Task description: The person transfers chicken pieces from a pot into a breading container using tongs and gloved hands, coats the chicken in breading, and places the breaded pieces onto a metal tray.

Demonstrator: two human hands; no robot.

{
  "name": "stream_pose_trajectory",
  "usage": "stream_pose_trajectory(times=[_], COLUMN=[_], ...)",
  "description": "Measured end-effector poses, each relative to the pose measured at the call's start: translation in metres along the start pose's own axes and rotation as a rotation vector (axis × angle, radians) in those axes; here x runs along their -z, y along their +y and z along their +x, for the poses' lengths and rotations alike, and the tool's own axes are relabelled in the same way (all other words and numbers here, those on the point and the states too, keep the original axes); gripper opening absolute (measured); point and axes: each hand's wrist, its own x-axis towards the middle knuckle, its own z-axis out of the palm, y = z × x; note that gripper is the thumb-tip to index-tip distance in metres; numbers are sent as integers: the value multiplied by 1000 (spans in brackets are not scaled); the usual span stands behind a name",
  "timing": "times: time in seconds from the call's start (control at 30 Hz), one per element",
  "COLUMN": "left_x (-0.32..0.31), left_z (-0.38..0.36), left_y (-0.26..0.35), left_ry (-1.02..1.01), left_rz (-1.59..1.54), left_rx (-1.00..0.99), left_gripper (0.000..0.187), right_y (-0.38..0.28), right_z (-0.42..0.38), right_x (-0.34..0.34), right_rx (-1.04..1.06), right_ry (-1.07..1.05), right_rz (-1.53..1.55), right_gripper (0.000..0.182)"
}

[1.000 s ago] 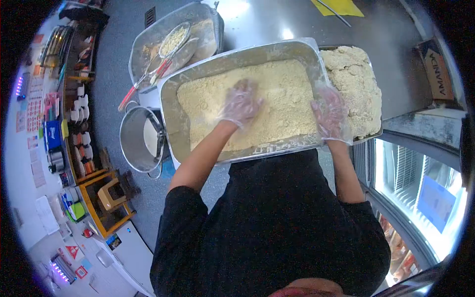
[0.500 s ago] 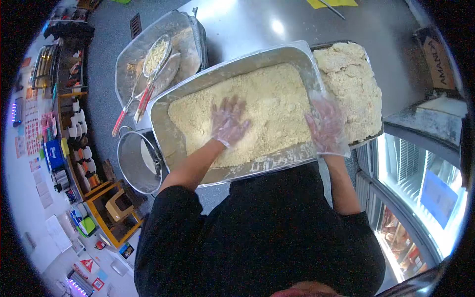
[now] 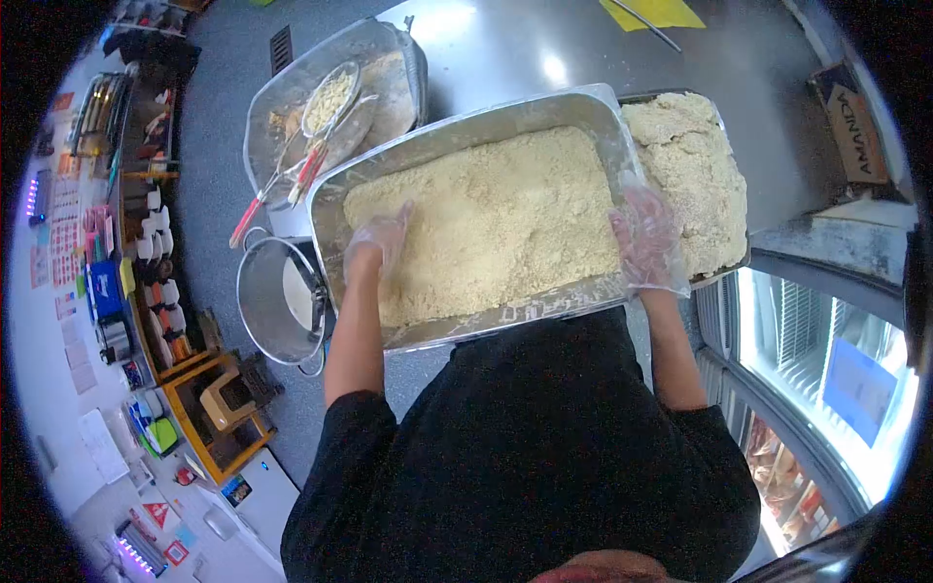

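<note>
A deep metal pan holds a wide bed of pale yellow, crumbly flour mixture. My left hand, in a clear plastic glove, is at the left end of the mixture. Its fingers are extended, partly hidden behind the hand, and it grasps nothing. My right hand, gloved the same way, grips the pan's right rim, with the thumb on the inner side. Right beside that hand, a dark-edged tray carries a thick slab of pale, rough dough or crumb.
A large floured tub stands at the upper left, with a sieve of pale pieces and red-handled tools in it. A metal pot sits left of the pan. Farther right are a cardboard box and a glass-fronted cabinet.
My left hand has moved left from the middle of the mixture to its left end, and the surface looks smoother there. My right hand stays at the right rim. The view has shifted slightly.
</note>
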Motion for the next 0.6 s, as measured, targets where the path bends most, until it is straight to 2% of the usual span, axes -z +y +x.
stream_pose_trajectory(times=[0.03,0.1,0.13,0.2,0.3,0.37,0.43,0.5,0.6], left_x=[9,43,28,-2,-11,-32,-35,-26,27], left_z=[-21,-81,-72,-50,-41,-7,-4,-8,-69], left_y=[14,61,54,43,65,66,66,63,74], left_ry=[0,-130,-126,158,56,99,139,91,86], left_rz=[-12,-945,-952,-667,-490,-407,-319,-684,-799], left_rx=[4,196,193,-474,-554,-514,-472,-161,-172], left_gripper=[56,51,51,50,48,43,40,43,54], right_y=[-1,-2,1,2,2,3,7,11,12], right_z=[1,-1,-1,-2,-3,-3,-3,-3,-3], right_x=[0,0,-2,-4,-4,-5,-7,-8,-8], right_rx=[-11,-17,-1,16,-35,-29,-5,19,51], right_ry=[-9,-24,-11,10,2,-14,1,23,58], right_rz=[21,40,45,45,59,30,16,2,-4], right_gripper=[40,37,36,35,37,41,40,40,39])
